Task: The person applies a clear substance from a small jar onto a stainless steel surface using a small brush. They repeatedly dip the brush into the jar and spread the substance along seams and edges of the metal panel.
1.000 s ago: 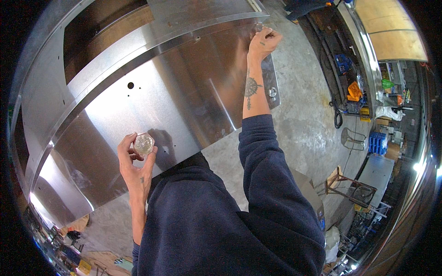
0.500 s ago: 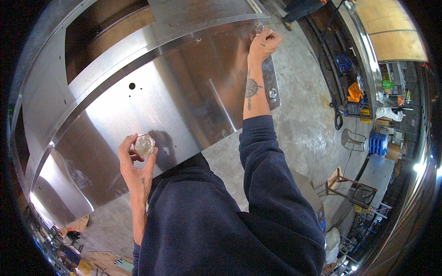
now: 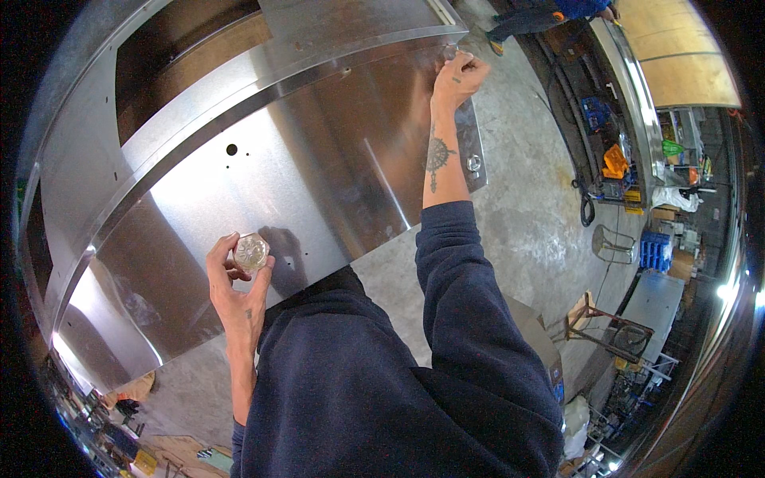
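Note:
My left hand (image 3: pixel 237 280) is closed around the edge of a round, silvery, see-through disc-like piece (image 3: pixel 251 251), with thumb and fingers on either side. It is held just above the near part of a shiny steel panel (image 3: pixel 263 191), where its shadow falls. Far to the right, my right hand (image 3: pixel 460 78) is pinched at the panel's far right corner. At its fingertips is a small, round, shiny thing (image 3: pixel 451 51), too small to name. A round metal fitting (image 3: pixel 475 163) sits on the panel's right end strip.
A raised steel rim (image 3: pixel 191 103) curves behind the panel, with a dark opening beyond. The panel has one larger hole (image 3: pixel 232 150) and small ones. Grey concrete floor (image 3: pixel 526 207) lies right, with a stool frame (image 3: pixel 613 331) and blue crates (image 3: pixel 656 252). Another person (image 3: pixel 534 20) stands at the top right.
My hands stay nearly where they were, the left still gripping the round piece. The other person at the top right has come further into view.

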A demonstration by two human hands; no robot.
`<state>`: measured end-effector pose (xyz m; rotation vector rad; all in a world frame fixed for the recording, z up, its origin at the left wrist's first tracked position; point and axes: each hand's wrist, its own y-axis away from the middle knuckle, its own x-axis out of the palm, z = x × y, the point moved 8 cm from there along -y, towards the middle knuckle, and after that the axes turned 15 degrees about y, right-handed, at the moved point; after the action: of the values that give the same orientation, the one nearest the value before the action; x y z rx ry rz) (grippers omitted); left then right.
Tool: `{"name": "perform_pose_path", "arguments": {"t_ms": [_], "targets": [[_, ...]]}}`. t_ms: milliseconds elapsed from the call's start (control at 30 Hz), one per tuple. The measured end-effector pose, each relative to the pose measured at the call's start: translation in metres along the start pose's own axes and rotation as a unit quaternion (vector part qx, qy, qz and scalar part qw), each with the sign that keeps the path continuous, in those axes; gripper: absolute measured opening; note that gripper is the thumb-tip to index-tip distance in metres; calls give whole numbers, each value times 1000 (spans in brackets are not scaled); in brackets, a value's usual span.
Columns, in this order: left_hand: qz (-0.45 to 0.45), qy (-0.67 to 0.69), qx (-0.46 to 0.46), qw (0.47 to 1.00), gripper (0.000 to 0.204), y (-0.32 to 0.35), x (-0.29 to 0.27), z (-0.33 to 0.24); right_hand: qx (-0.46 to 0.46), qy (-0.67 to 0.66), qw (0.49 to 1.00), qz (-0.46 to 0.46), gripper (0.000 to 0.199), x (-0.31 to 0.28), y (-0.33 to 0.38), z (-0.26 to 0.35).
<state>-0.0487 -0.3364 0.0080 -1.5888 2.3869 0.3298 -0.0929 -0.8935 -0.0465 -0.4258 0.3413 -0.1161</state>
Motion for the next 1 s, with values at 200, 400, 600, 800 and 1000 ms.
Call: {"name": "perform_pose_path", "arguments": {"t_ms": [200,400,600,800,1000], "targets": [[-1,2,-6,1000,63,0,1,-1,-13,-8,1000,-4,22,-2,1,6],[-1,3,-8,1000,63,0,1,-2,10,-31,999,14,23,-3,2,9],[3,4,2,1000,63,0,1,-3,0,-35,999,-1,21,-2,-1,3],[-2,1,1,1000,63,1,1,-4,64,-62,996,11,20,-2,4,2],[0,0,4,1000,62,1,3,-4,-24,-13,999,-26,20,-1,-5,-12]]}}
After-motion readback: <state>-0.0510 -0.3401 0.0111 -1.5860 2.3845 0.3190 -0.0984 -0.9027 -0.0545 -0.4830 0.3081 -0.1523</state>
